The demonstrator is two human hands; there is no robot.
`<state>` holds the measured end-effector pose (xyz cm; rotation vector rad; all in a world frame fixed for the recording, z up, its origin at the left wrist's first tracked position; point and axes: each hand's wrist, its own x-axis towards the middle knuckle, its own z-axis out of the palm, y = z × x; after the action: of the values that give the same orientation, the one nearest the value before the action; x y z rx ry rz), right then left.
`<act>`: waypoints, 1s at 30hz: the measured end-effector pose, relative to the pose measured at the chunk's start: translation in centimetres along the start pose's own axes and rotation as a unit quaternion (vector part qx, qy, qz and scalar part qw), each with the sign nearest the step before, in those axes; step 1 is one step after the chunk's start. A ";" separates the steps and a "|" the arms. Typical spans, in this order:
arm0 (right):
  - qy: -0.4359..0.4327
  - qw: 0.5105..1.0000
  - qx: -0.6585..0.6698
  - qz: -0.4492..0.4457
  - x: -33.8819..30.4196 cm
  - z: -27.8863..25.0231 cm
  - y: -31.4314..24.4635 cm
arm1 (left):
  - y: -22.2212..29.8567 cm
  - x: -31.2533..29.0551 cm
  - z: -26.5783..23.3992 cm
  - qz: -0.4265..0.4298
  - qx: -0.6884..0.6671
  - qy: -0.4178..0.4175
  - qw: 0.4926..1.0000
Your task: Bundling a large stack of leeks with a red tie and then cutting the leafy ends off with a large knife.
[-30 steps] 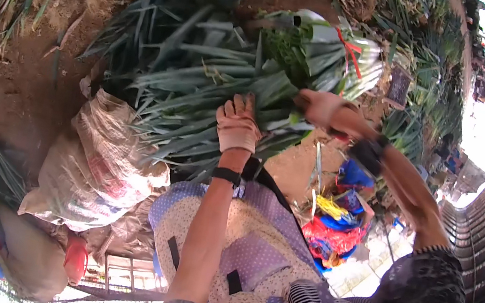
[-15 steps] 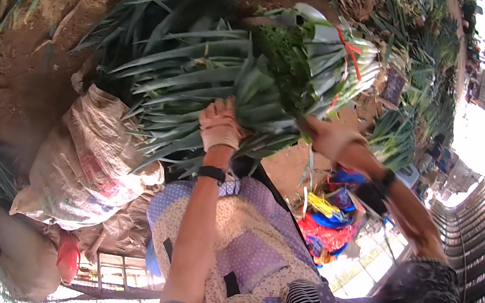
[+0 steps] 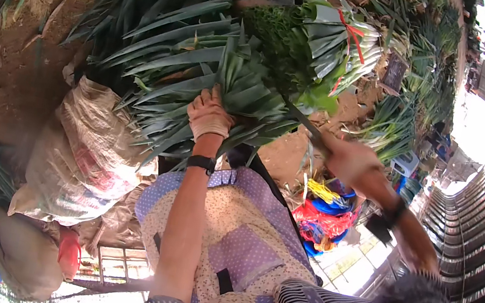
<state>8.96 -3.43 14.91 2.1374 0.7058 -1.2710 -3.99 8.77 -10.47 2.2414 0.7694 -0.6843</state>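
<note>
Long green leek leaves [image 3: 173, 65] fan out in front of me. My left hand [image 3: 209, 116], in a pale glove, is closed on the leaves at the near side of the pile. My right hand [image 3: 347, 163], slightly blurred, grips a knife [image 3: 303, 120] whose dark blade points up and left toward the leaf ends. Just beyond the blade lies a leek bundle [image 3: 343, 42], its white stalks bound with red ties and its trimmed green end facing the leaves. My right fingers are partly hidden.
A woven sack [image 3: 89, 154] slumps at the left beside the leaves. Yellow, red and blue ties [image 3: 325, 215] lie at the right of my apron, below a pale scale-like box [image 3: 406, 162]. More leeks [image 3: 428, 74] cover the ground at the right.
My right hand has drawn the knife back to the right and down, so more of its blade shows. My left hand stays closed on the leaves, slightly farther left in the picture.
</note>
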 end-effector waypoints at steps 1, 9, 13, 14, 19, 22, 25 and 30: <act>-0.011 0.999 0.044 0.004 -0.2 0.8 0.3 | -1.1 -0.1 -0.1 -0.006 0.003 0.001 1.000; 0.007 0.970 0.237 0.059 14.1 3.9 -0.3 | 2.6 -4.0 -2.9 0.028 -0.041 0.095 0.994; -0.001 0.972 0.234 0.012 10.8 5.5 -2.4 | 3.3 -7.7 0.8 0.139 0.107 0.075 0.982; -0.049 0.985 0.162 0.025 8.1 4.5 -2.1 | 4.1 -8.0 1.2 0.144 0.110 0.060 0.982; -0.115 0.979 0.159 0.058 3.6 2.5 -1.6 | 2.5 -5.1 6.8 0.078 0.142 0.111 0.980; -0.056 0.988 0.147 0.009 10.8 6.5 -0.1 | 2.1 -3.4 7.8 0.085 0.150 0.154 0.973; -0.020 0.980 0.200 -0.006 16.7 6.0 -1.9 | 2.7 -1.8 7.5 0.065 0.134 0.176 0.973; 0.047 0.979 0.190 -0.064 11.9 8.9 -0.7 | 0.0 -1.7 6.7 0.041 0.165 0.130 0.977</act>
<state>8.01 -7.18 0.48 2.5065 0.6932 -1.4784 -6.85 3.36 -13.73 2.6881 0.7231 -0.5146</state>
